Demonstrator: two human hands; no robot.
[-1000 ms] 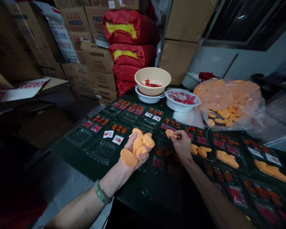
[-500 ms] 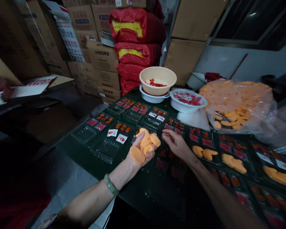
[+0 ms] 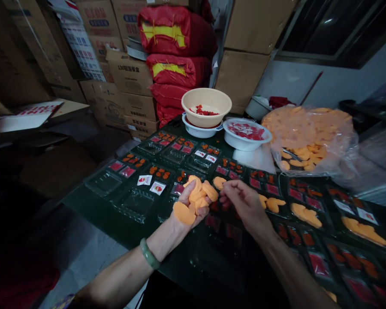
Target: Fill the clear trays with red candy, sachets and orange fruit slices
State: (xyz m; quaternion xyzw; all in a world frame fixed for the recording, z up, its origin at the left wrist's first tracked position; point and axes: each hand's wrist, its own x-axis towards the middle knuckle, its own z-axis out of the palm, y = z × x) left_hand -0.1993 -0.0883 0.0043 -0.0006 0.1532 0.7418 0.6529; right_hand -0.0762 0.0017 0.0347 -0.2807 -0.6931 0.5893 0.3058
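Note:
Several orange slices (image 3: pixel 197 193) are bunched in my left hand (image 3: pixel 188 208), its fingers wrapped round them above the dark green table. To their right, my right hand (image 3: pixel 241 199) pinches one orange slice (image 3: pixel 219 183) between thumb and fingers. Around both hands lie clear compartment trays holding small orange-brown pieces and red or white packets. The tray at the left front (image 3: pixel 137 202) has a bare large compartment. On the right, trays carry orange slices (image 3: pixel 305 215) in their large compartments.
A cream basin (image 3: pixel 206 103) with red pieces rests on a white basin (image 3: pixel 202 131). Beside it stands a white tub (image 3: pixel 247 134) of red packets. A large plastic bag (image 3: pixel 312 137) holds many orange slices. Red bundles (image 3: pixel 178 32) and cardboard boxes (image 3: pixel 130 73) are stacked behind.
My right hand has closed its fingers and now holds a single orange slice. My left hand still holds its bunch. The view has shifted slightly to the right.

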